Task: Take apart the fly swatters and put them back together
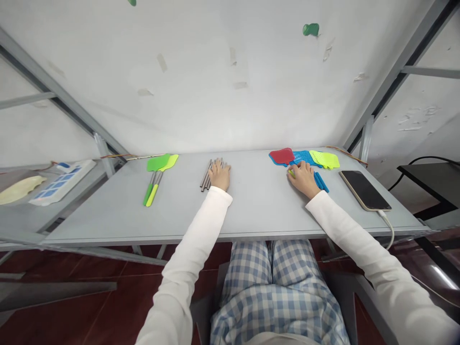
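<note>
My left hand (220,175) lies with its fingers spread over several metal rods (206,176) on the grey table, partly covering them. To the right, my right hand (304,179) has its fingers curled down on a yellow-green handle (291,173), mostly hidden under the palm. Blue handles (321,182) stick out beside that hand. Just behind it are fly swatter heads: a red one (282,155), a blue one (304,157) and yellow-green ones (325,159), overlapping. Two whole fly swatters, a green one (157,163) and a yellow-green one (168,163), lie at the left.
A phone (365,190) with a white cable (387,223) plugged in lies at the table's right end. A white and blue power strip (64,182) rests on a neighbouring surface at left. Behind the grey table (258,211) stands a white wall (201,110); metal frame bars (64,103) flank both sides.
</note>
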`<action>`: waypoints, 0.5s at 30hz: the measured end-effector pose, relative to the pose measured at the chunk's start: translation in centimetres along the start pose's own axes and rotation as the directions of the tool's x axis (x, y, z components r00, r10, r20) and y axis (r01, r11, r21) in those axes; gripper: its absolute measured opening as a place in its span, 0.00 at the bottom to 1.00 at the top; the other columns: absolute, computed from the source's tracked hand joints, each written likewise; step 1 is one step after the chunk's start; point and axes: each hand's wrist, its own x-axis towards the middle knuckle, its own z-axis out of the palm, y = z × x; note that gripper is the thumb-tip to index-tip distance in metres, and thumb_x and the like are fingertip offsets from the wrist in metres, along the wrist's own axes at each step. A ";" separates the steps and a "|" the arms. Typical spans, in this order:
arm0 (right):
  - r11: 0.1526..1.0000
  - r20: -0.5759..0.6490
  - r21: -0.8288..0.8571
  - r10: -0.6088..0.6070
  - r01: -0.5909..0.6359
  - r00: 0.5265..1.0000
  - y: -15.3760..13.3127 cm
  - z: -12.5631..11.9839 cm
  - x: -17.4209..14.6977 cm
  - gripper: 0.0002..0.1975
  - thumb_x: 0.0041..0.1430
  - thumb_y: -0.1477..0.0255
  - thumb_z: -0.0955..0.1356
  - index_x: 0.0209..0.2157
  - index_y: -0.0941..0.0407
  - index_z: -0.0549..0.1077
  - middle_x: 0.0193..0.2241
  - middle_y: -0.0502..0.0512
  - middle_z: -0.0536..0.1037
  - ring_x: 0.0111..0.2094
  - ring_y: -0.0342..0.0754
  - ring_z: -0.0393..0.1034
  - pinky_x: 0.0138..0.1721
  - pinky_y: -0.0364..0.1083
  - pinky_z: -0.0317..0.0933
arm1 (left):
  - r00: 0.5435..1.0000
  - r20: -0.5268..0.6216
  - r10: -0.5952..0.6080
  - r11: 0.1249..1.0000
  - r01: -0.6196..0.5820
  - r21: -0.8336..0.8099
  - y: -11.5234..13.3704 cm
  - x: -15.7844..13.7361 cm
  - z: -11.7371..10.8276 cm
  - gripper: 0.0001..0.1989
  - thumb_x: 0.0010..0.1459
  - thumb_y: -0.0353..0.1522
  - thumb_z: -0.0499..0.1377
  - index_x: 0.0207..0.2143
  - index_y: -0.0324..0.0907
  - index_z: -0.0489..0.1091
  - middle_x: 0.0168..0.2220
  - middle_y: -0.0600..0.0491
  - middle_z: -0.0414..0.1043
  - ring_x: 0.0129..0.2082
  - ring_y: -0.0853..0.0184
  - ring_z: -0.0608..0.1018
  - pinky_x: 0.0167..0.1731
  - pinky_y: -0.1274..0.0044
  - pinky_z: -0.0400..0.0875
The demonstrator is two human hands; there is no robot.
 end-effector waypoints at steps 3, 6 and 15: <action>0.999 -0.016 -0.026 0.022 -0.022 1.000 0.6 0.2 -0.1 0.16 0.61 0.69 0.58 0.45 0.59 0.71 0.44 0.67 0.66 0.44 0.58 0.58 0.44 0.54 0.52 | 0.999 0.029 -0.029 1.000 0.029 -0.010 -2.0 0.3 -0.8 0.20 0.63 0.36 0.48 0.53 0.49 0.72 0.68 0.44 0.46 0.63 0.48 0.57 0.56 0.57 0.55; 0.998 -0.026 -0.051 0.033 -0.034 0.999 0.7 0.3 -0.2 0.16 0.61 0.69 0.58 0.44 0.59 0.71 0.44 0.67 0.67 0.44 0.58 0.58 0.43 0.53 0.53 | 0.996 0.093 -0.008 0.999 0.011 -0.038 -3.7 0.9 -1.3 0.21 0.64 0.38 0.45 0.55 0.52 0.69 0.67 0.47 0.48 0.62 0.51 0.60 0.56 0.58 0.57; 1.000 -0.106 -0.015 0.015 -0.017 0.994 1.0 0.6 -0.3 0.18 0.58 0.71 0.59 0.46 0.60 0.70 0.44 0.67 0.66 0.43 0.58 0.58 0.42 0.54 0.53 | 0.978 0.164 0.132 0.984 -0.109 -0.143 -6.9 1.6 -1.6 0.23 0.66 0.40 0.41 0.59 0.54 0.64 0.66 0.50 0.54 0.62 0.55 0.61 0.57 0.58 0.57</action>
